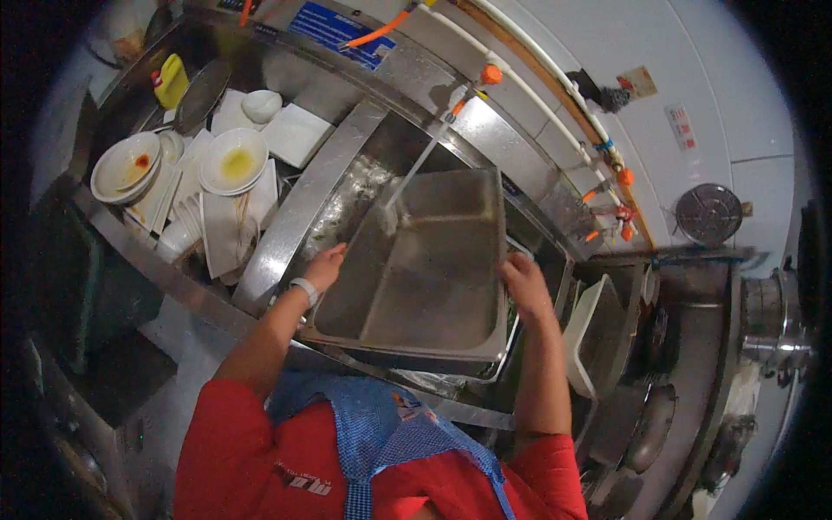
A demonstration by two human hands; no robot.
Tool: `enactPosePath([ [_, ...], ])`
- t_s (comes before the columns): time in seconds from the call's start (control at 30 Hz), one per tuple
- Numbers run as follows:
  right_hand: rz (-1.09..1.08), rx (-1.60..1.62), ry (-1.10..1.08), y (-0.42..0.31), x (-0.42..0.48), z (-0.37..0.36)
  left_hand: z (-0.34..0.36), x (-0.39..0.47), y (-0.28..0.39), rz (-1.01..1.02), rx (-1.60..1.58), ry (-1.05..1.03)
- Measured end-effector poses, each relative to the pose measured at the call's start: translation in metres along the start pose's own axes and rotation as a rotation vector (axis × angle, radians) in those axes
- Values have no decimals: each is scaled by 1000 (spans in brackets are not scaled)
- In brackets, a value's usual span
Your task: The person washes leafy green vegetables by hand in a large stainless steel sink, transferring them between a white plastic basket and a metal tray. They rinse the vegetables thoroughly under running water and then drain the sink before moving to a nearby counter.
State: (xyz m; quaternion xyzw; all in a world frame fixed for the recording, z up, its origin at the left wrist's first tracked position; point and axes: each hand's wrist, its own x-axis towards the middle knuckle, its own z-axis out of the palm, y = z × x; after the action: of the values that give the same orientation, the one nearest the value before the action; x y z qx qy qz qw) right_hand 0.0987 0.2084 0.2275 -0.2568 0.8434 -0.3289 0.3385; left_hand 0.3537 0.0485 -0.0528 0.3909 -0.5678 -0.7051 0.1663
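Observation:
Both my hands hold a deep rectangular stainless steel pan (442,279) by its long sides, tilted over the sink. My left hand (325,268), with a pale band at the wrist, grips the left rim. On the opposite rim, my right hand (525,283) is closed. A stream of water (419,162) from an orange-tipped tap (459,107) falls at the pan's far left corner. Beneath and beside the pan, the metal sink (344,201) holds splashing water. Part of another metal rim shows under the pan on the right.
Stacked white bowls (234,161), rectangular plates (298,135) and a yellow bottle (171,81) crowd the left basin. A metal divider (305,208) separates it from the sink. At right are a white rectangular tray (588,338) and metal pots (773,312). Pipes (546,107) run along the wall.

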Motion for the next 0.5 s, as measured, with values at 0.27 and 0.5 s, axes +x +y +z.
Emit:
enactPosePath([
  [0.27, 161, 239, 315, 255, 12, 56, 4, -20, 94, 134, 238, 132],
  [0.5, 576, 617, 26, 267, 17, 139, 25, -52, 149, 237, 434, 215],
])
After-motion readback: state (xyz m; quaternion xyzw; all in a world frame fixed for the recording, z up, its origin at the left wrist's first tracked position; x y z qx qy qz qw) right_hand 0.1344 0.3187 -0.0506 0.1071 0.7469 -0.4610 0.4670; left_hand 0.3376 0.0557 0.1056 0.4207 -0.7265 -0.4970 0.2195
